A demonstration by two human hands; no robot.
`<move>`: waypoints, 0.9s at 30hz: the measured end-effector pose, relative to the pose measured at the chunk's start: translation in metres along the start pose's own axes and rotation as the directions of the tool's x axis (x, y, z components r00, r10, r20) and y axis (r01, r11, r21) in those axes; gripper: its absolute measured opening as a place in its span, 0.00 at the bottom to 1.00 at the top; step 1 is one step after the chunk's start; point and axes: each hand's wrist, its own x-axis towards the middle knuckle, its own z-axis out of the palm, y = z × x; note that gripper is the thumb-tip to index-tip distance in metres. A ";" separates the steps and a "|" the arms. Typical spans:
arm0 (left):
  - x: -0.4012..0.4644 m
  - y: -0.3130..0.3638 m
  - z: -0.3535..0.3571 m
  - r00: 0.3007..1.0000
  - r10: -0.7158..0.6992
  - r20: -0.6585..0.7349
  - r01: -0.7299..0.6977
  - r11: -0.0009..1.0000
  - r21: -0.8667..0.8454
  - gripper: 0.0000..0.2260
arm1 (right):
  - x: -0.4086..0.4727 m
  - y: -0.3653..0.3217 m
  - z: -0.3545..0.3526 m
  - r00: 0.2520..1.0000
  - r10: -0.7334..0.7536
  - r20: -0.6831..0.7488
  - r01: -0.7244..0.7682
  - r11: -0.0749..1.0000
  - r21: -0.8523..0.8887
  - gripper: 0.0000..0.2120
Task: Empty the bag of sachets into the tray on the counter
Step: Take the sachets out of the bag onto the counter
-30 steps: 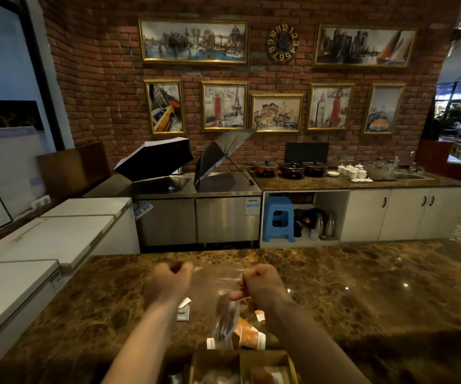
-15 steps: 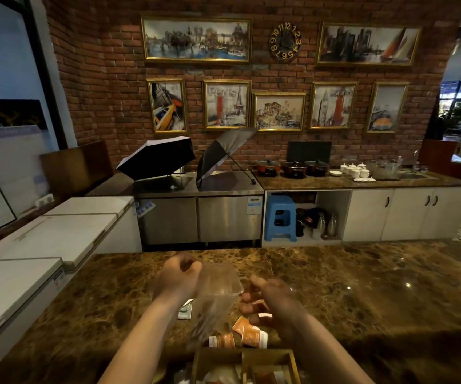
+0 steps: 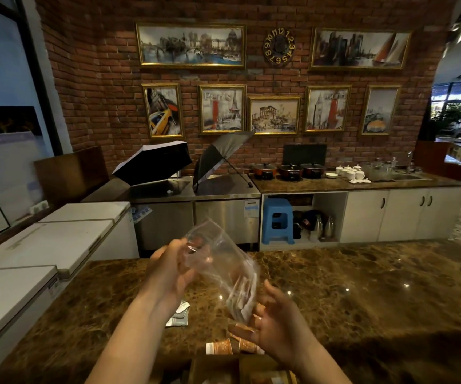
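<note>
The left hand (image 3: pixel 168 273) is gripping the upper end of the clear plastic bag (image 3: pixel 221 266), tilting it over the brown marble counter (image 3: pixel 362 295). The right hand (image 3: pixel 276 325), fingers spread, is cupping its lower end above the orange sachets (image 3: pixel 232 346), just beyond the cardboard tray (image 3: pixel 254 370) at the near edge; bare counter is stretching right.

The tray (image 3: pixel 240 370) at the near edge of the counter (image 3: pixel 362 300) was cut off by the bottom of the frame; only its far rim and compartments showed, their contents too dark to tell. The clear bag (image 3: pixel 223 267) was motion-blurred, and whether any sachets remained inside could not be told. The print on the orange sachets (image 3: pixel 232 347) beside the tray was unreadable.
</note>
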 end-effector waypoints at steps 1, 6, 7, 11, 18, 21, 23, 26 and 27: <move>-0.001 -0.001 -0.001 1.000 -0.005 0.005 0.005 1.000 -0.007 0.10 | 0.000 0.000 -0.001 0.999 -0.036 0.017 0.036 0.999 0.008 0.36; 0.001 -0.008 -0.015 0.999 -0.021 -0.047 0.023 0.999 0.037 0.10 | -0.002 -0.003 -0.004 0.992 -0.112 0.054 0.113 0.994 -0.014 0.34; 0.002 -0.011 -0.020 0.997 -0.020 -0.069 0.026 0.997 0.079 0.11 | -0.003 -0.006 -0.004 0.993 -0.113 0.043 0.115 0.992 -0.043 0.31; 0.006 -0.022 -0.037 0.993 -0.024 -0.118 0.050 0.974 0.221 0.12 | -0.009 -0.013 -0.007 0.993 -0.110 -0.032 0.099 0.968 -0.231 0.20; 0.009 -0.026 -0.040 0.961 0.227 -0.160 -0.095 0.810 0.579 0.13 | -0.015 -0.032 0.000 0.973 -0.193 -0.125 0.074 0.777 -0.625 0.13; 0.011 -0.031 -0.032 0.971 0.236 0.041 -0.194 0.675 0.712 0.12 | -0.018 -0.038 0.009 0.973 -0.219 -0.075 0.068 0.582 -0.811 0.08; 0.012 -0.042 -0.029 0.966 0.201 0.164 -0.250 0.556 0.793 0.13 | -0.013 -0.038 0.012 0.974 -0.226 -0.025 0.063 0.374 -0.925 0.07; 0.011 -0.062 -0.027 0.947 0.116 0.300 -0.320 0.423 0.848 0.20 | -0.005 -0.033 0.011 0.974 -0.217 0.063 0.094 0.132 -0.987 0.11; 0.010 -0.068 -0.026 0.939 0.077 0.335 -0.338 0.395 0.854 0.23 | -0.005 -0.031 0.011 0.975 -0.208 0.080 0.101 0.092 -0.991 0.10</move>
